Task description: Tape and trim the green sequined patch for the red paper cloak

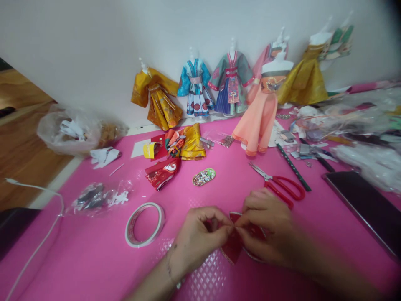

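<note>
My left hand (pixel 200 240) and my right hand (pixel 269 228) meet low in the middle over the pink mat (pixel 94 259). Both pinch a small folded piece of red patterned paper (pixel 233 246) between thumb and fingers. The paper's lower corner hangs below my fingers; its upper part is hidden by them. A roll of white tape (pixel 144 225) lies to the left of my left hand. Red-handled scissors (pixel 278 184) lie just beyond my right hand.
Several paper-dressed mannequins stand along the white wall, with a peach dress (pixel 260 117) nearest. Folded red and yellow paper pieces (pixel 175 150), a beaded oval (pixel 203 177), a black pen (pixel 293 167), plastic bags (pixel 69 129) and a dark tablet (pixel 366 205) surround the mat.
</note>
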A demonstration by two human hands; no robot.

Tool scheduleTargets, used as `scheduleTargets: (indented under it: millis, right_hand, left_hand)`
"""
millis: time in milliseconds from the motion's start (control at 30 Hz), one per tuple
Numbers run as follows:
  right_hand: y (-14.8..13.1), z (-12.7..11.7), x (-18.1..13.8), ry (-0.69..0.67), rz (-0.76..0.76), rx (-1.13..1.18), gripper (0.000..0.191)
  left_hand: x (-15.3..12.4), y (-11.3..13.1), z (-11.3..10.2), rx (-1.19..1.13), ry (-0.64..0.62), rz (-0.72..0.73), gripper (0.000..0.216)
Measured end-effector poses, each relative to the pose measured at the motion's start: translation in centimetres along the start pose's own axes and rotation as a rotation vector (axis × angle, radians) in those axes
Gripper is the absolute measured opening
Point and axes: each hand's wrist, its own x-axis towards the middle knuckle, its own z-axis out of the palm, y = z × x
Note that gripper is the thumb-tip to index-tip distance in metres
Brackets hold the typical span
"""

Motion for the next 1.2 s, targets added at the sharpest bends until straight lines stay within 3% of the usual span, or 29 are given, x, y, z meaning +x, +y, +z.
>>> scheduleTargets:
  millis: [533, 867, 1033, 1200]
  right_hand:
    - [-0.08, -0.02, 0.09, 0.016, 0.068, 0.12, 0.018]
    - [0.07, 0.11, 0.03, 0.009, 0.075, 0.11, 0.018]
    - [-0.03, -0.21, 0.35, 0.041, 0.078, 0.111, 0.017]
    - [0.05, -0.57, 0.75, 0.038, 0.136, 0.106, 0.014]
  left_hand:
    - [0.15, 0.64, 0.0, -0.137, -0.045, -0.103, 0.019]
    - [0.2, 0.24, 0.03, -0.125, -0.058, -0.085, 0.017]
    - [0.42, 0.66, -0.21, -0.192, -0.074, 0.07, 0.013]
    - [0.75, 0.71, -0.38, -0.335, -0.069, -0.004, 0.01]
